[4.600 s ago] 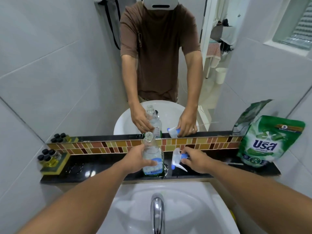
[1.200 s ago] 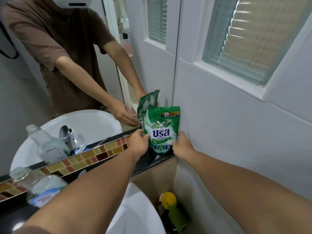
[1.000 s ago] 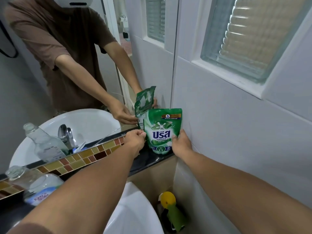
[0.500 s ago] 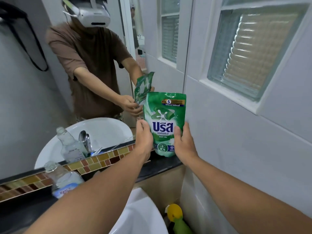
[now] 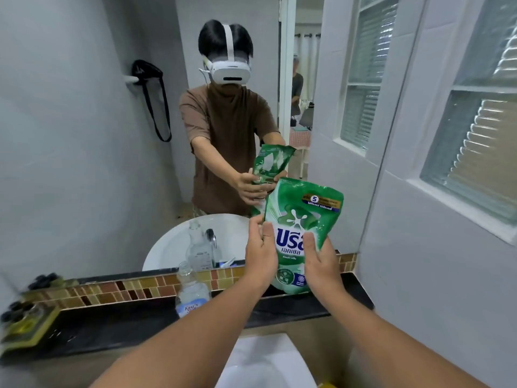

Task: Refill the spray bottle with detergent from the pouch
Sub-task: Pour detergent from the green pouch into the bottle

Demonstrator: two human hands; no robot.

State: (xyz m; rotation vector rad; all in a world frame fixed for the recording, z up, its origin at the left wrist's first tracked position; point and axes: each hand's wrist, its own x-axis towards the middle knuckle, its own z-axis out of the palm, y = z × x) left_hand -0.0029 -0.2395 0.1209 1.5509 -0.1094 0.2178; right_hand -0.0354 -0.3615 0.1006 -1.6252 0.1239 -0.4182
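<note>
The green detergent pouch hangs upright in the air above the black ledge, in front of the mirror. My left hand grips its left edge and my right hand grips its lower right side. The clear spray bottle, without its trigger head, stands on the ledge to the left of my left arm, which hides its base. I cannot see the spray head.
A white sink lies below the ledge between my arms. A tray of small dark-capped bottles sits at the ledge's far left. The tiled wall with a window stands close on the right. The mirror repeats the scene.
Both hands took the pouch off the right end of the ledge and raised it. It has come up and toward the middle, and my view has turned back to the mirror.
</note>
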